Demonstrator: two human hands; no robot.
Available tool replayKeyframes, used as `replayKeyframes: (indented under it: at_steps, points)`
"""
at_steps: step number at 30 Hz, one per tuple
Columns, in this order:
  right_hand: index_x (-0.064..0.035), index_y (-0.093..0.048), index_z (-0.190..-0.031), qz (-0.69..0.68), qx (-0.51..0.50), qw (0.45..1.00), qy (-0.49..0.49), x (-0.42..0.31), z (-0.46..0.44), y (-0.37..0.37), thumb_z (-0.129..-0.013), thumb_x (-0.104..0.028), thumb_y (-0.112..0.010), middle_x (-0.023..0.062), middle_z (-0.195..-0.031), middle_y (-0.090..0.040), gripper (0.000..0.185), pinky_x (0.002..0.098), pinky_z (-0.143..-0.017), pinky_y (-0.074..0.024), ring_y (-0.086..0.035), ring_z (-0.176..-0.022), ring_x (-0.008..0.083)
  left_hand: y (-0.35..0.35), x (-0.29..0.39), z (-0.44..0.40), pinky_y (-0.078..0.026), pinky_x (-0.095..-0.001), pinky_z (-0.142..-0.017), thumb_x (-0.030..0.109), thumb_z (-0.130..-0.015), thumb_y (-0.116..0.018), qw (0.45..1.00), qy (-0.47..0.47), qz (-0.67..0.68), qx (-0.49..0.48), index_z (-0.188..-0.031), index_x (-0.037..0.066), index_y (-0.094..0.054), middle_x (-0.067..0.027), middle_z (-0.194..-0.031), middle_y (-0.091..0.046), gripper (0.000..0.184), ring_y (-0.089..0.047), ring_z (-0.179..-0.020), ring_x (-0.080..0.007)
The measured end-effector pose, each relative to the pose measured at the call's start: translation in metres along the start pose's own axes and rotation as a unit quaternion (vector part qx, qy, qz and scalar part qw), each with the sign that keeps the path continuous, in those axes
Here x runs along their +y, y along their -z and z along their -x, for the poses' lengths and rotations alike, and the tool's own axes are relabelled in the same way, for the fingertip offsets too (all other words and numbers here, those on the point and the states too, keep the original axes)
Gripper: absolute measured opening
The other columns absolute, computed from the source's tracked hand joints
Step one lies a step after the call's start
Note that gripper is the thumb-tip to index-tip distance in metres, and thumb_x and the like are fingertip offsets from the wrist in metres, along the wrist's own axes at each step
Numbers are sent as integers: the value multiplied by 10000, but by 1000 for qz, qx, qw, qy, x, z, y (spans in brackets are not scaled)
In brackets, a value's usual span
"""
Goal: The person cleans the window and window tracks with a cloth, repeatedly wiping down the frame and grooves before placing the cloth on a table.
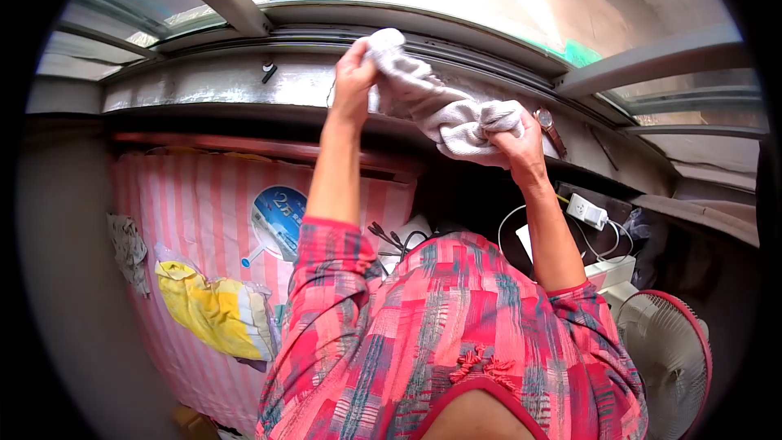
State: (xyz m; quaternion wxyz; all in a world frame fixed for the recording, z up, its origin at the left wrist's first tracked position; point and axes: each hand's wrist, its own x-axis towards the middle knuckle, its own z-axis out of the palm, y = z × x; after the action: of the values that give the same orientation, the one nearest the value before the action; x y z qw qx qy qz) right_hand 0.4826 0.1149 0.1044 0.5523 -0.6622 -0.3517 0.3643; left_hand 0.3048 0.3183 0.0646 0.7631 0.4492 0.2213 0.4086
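A light grey-white cloth (432,102), twisted and bunched, stretches between my two hands above the window sill. My left hand (356,80) is closed around its upper left end, with a rounded tip of the cloth poking out above the fingers. Lower and to the right, my right hand (521,143) grips the other end, where the fabric folds into a thick bunch. Just right of that hand, a wristwatch (547,126) lies on the sill. Behind the cloth runs the dark window track (326,37).
Below left is a pink striped sheet (195,195) with a blue round fan (281,216) and a bagged yellow cloth (212,310). A white plug adapter (588,212) with cables and an electric fan (668,350) stand at right. A small black object (269,72) sits on the sill (195,91).
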Motion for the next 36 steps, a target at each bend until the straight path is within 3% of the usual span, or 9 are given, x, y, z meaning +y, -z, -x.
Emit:
replayKeyframes:
  at_steps: [5, 6, 9, 11, 15, 18, 23, 29, 36]
  points:
    - [65, -567, -1184, -278, -85, 950, -115, -27, 14, 11, -698, -77, -560, 149, -1108, -632, 506, 292, -863, -488, -622, -933, 182, 40, 14, 61, -332, -432, -1086, 143, -918, -510, 971, -45, 222, -81, -1335, -17, -404, -158, -1326, -485, 460, -457, -1250, -281]
    - [72, -559, -1183, -306, -88, 940, -120, -28, 17, 14, -679, -66, -553, 174, -1151, -614, 522, 309, -876, -489, -624, -945, 204, 42, 18, 71, -279, -506, -1103, 266, -921, -519, 978, -39, 203, -19, -1412, -18, -292, -198, -1432, -361, 612, -373, -1314, -334]
    - [42, -572, -1010, -316, -145, 933, -95, -17, 21, 28, -673, -75, -599, 150, -1056, -632, 358, 309, -834, -489, -624, -907, 204, 39, 31, 81, -282, -491, -1095, 346, -804, -620, 974, -53, 220, -12, -1403, -51, -290, -208, -1426, -368, 791, -373, -1312, -343]
    - [-7, -560, -913, -242, -193, 950, -33, -12, 20, 30, -607, -47, -659, 82, -886, -611, 324, 264, -722, -465, -583, -775, 142, 19, 42, 77, -262, -463, -1107, 327, -718, -623, 972, -105, 210, 5, -1412, -57, -282, -203, -1448, -341, 863, -368, -1315, -340]
    - [-27, -588, -952, -107, -273, 954, -60, -19, 21, 32, -557, -103, -770, 31, -883, -610, 441, 239, -728, -463, -572, -791, 86, 4, 45, 66, -221, -466, -1128, 219, -681, -584, 953, -160, 257, 6, -1404, -45, -311, -182, -1441, -362, 817, -338, -1330, -348]
    - [-39, -625, -1115, 73, -201, 977, -12, -36, 24, 12, -587, -211, -827, 45, -882, -660, 591, 295, -811, -479, -622, -841, 142, 26, 29, 66, -272, -468, -1107, 139, -698, -560, 923, -150, 350, 61, -1351, -33, -401, -182, -1362, -460, 694, -419, -1265, -348]
    - [-72, -680, -976, 236, -257, 932, -94, -41, 28, -5, -615, -273, -791, 123, -809, -685, 428, 332, -751, -501, -667, -772, 244, 27, 32, 66, -321, -453, -1075, 163, -736, -593, 932, -104, 323, 129, -1278, -34, -485, -163, -1286, -537, 587, -478, -1205, -329]
    - [-58, -655, -879, 301, -128, 945, -19, -34, 27, -18, -616, -244, -782, 116, -743, -657, 347, 311, -662, -492, -631, -663, 202, 41, 43, 77, -308, -453, -1083, 154, -787, -601, 933, -110, 284, 192, -1283, -27, -484, -153, -1295, -533, 540, -476, -1212, -314]
    - [-79, -634, -830, 353, 39, 926, 127, -25, 19, -13, -656, -351, -807, 140, -756, -649, 366, 374, -610, -494, -647, -688, 317, 51, 56, 86, -305, -462, -1099, 77, -698, -650, 976, 23, 216, -5, -1349, -18, -377, -197, -1306, -492, 713, -447, -1249, -338]
